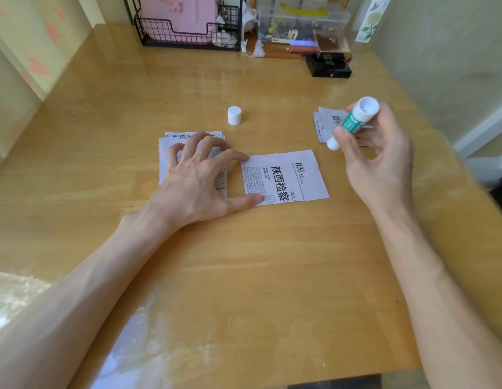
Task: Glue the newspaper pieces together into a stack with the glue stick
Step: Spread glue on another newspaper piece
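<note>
The right hand [381, 161] holds the glue stick [353, 122] up off the table [244, 276], at about 2 o'clock from the middle. Its thumb [341, 134] presses on the low part of the stick. The other fingers curl round behind it, so the stick sits between thumb and fingers. The stick is tilted, and its long side runs from 7 o'clock to 1 o'clock. Its open white top points to 1 o'clock and its white bottom end points to 7 o'clock. The cap [234, 115] is off and stands alone at 11 o'clock from the 1 flat piece [286, 178] in the middle. The left hand [199, 178] has its fingers spread wide. 3 bent fingertips press on the stack [163, 161] at 9 o'clock from the piece. The pointer finger and thumb of that hand touch the piece's left edge. A small pile [324, 127] of more pieces lies at 2 o'clock, just behind the glue stick.
</note>
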